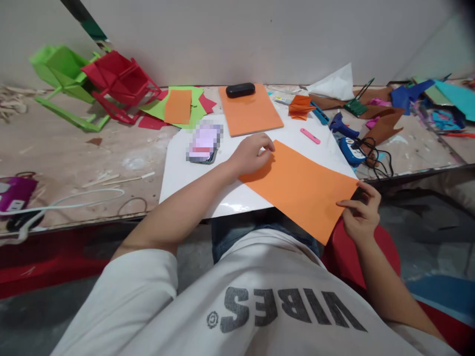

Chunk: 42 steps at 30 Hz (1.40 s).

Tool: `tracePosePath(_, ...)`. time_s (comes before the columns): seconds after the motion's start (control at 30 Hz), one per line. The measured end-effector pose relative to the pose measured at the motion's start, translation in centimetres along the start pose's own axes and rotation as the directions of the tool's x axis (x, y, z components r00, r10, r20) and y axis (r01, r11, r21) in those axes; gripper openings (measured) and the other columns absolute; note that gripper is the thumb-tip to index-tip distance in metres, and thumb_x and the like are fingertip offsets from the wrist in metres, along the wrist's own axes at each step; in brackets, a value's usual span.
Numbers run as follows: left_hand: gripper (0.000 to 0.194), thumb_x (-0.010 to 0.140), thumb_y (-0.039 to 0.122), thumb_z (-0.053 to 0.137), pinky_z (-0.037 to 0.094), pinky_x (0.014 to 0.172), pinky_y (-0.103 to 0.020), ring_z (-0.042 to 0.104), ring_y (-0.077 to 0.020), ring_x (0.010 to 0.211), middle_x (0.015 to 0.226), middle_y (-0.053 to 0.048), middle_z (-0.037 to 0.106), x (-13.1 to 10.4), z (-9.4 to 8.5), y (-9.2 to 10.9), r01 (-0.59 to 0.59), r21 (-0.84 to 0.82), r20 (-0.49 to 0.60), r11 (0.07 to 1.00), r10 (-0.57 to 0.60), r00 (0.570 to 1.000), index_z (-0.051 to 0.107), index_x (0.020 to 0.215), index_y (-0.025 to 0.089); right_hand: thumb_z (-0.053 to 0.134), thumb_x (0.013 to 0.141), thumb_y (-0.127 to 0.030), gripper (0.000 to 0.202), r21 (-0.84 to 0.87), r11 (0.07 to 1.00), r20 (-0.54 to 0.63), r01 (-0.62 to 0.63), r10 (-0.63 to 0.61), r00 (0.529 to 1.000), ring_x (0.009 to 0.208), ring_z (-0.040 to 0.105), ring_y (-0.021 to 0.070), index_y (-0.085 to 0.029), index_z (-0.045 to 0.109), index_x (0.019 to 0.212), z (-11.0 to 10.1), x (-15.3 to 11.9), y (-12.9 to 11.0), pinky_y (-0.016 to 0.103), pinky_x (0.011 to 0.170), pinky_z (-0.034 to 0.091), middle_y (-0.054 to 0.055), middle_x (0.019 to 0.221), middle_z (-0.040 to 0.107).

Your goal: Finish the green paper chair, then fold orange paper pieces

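Note:
A flat orange sheet of paper [300, 190] hangs partly over the front edge of a white board [181, 183]. My left hand [254, 154] is curled at the sheet's far left corner, with thumb and fingers closed on its edge. At the right edge, my right hand [359, 212] grips the paper between thumb and fingers. Beyond the sheet lie a pink cutter [310, 136] and a stack of orange paper [252, 116] with a black case [240, 90] on top. Left of that stack is a phone [204, 143] with a blurred screen.
Green [69, 74] and red [117, 79] folded paper chairs stand at the back left. To the right are a blue glue gun [343, 126], a blue-and-white device [352, 151] with black cable, and coloured paper scraps. A red stool [386, 247] stands below the table edge.

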<state>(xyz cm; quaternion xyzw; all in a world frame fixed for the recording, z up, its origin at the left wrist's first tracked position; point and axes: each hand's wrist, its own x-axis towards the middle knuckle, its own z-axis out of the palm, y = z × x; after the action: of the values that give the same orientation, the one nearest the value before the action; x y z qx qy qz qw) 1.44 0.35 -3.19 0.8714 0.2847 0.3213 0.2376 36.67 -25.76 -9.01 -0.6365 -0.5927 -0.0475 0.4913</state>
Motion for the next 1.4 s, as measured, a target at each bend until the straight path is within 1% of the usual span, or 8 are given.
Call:
tracePosePath(0.1, 0.024, 0.103, 0.022, 0.061, 0.063, 0.106, -0.048, 0.082, -0.0301, 0.117, 0.125, -0.013, 0.087, -0.3, 0.2, 0.8, -0.118, 0.065, 0.144, 0.991, 0.108, 0.984, 0.084, 0.107, 0.022, 0.080, 0.086, -0.032, 0.013, 0.088, 0.983, -0.058, -0.163, 0.169, 0.984, 0.146, 0.078, 0.0447, -0.031, 0.086, 0.074, 0.4, 1.3, 1.0, 0.067, 0.117, 0.065, 0.014, 0.157, 0.074)
tracePosePath(0.2, 0.025, 0.110, 0.027, 0.058, 0.060, 0.106, -0.050, 0.083, -0.0318, 0.118, 0.130, -0.014, 0.087, -0.3, -1.9, 1.4, -0.195, 0.212, 0.189, 0.958, 0.156, 0.970, 0.083, 0.110, 0.022, 0.077, 0.078, -0.034, 0.010, 0.137, 0.947, 0.005, -0.291, 0.293, 0.956, 0.117, 0.087, 0.0367, -0.029, 0.084, 0.072, 0.0, 3.6, 1.4, 0.059, 0.106, 0.068, 0.015, 0.124, 0.086)
tracePosePath(0.4, 0.022, 0.117, 0.034, 0.059, 0.057, 0.123, -0.059, 0.079, -0.0354, 0.138, 0.130, -0.009, 0.085, -2.0, -10.0, 7.2, 0.069, 0.435, -0.263, 0.898, 0.053, 0.963, 0.078, 0.122, 0.025, 0.072, 0.072, -0.038, 0.019, 0.128, 0.914, 0.064, -0.384, 0.379, 0.923, 0.088, 0.081, 0.0332, -0.030, 0.089, 0.076, -2.2, 6.9, 1.0, 0.054, 0.087, 0.063, 0.012, 0.091, 0.088)
tracePosePath(0.53, 0.021, 0.116, 0.038, 0.063, 0.063, 0.111, -0.061, 0.086, -0.0348, 0.124, 0.133, -0.003, 0.090, -6.4, -12.7, 12.8, -0.124, 0.550, -0.106, 0.826, 0.216, 0.971, 0.079, 0.128, 0.032, 0.084, 0.065, -0.043, 0.023, 0.110, 0.900, -0.057, -0.422, 0.429, 0.901, 0.067, 0.066, 0.0246, -0.028, 0.089, 0.083, -2.2, 8.2, 1.1, 0.047, 0.071, 0.054, 0.010, 0.085, 0.083)
tracePosePath(0.67, 0.030, 0.110, 0.044, 0.074, 0.068, 0.104, -0.060, 0.088, -0.0358, 0.117, 0.131, -0.008, 0.092, -11.2, -10.2, 14.3, -0.077, 0.357, 0.123, 0.931, 0.035, 0.992, 0.085, 0.138, 0.042, 0.083, 0.065, -0.042, 0.022, 0.114, 0.905, -0.029, -0.410, 0.415, 0.909, 0.069, 0.068, 0.0238, -0.029, 0.088, 0.082, -1.9, 8.9, 1.1, 0.046, 0.070, 0.051, 0.011, 0.089, 0.085)
tracePosePath(0.87, 0.037, 0.109, 0.045, 0.083, 0.069, 0.109, -0.061, 0.084, -0.0439, 0.134, 0.151, -0.021, 0.084, -13.6, -4.3, 11.7, 0.070, 0.412, 0.317, 0.909, -0.215, 0.924, 0.083, 0.140, 0.023, 0.085, 0.070, -0.040, 0.024, 0.097, 0.921, 0.039, -0.377, 0.375, 0.926, 0.053, 0.049, 0.0164, -0.028, 0.094, 0.089, -3.4, 10.4, -1.4, 0.039, 0.059, 0.036, 0.004, 0.069, 0.073)
tracePosePath(1.13, 0.034, 0.114, 0.042, 0.078, 0.067, 0.117, -0.060, 0.079, -0.0416, 0.145, 0.153, -0.019, 0.083, -14.6, -1.6, 11.6, 0.155, 0.381, 0.179, 0.911, -0.238, 0.955, 0.080, 0.141, 0.022, 0.083, 0.073, -0.045, 0.043, 0.115, 0.863, 0.263, -0.491, 0.450, 0.853, 0.062, 0.060, 0.0176, -0.021, 0.096, 0.107, -0.9, 10.9, -6.7, 0.035, 0.062, 0.044, 0.003, 0.070, 0.072)
tracePosePath(1.4, 0.028, 0.117, 0.039, 0.072, 0.066, 0.117, -0.060, 0.080, -0.0400, 0.146, 0.153, -0.019, 0.084, -15.4, -0.9, 10.7, 0.126, 0.351, 0.126, 0.928, -0.180, 0.976, 0.082, 0.138, 0.023, 0.077, 0.069, -0.037, 0.045, 0.125, 0.856, 0.225, -0.502, 0.468, 0.855, 0.056, 0.046, 0.0155, -0.022, 0.097, 0.107, -0.6, 11.1, -6.5, 0.030, 0.053, 0.031, 0.000, 0.063, 0.063)
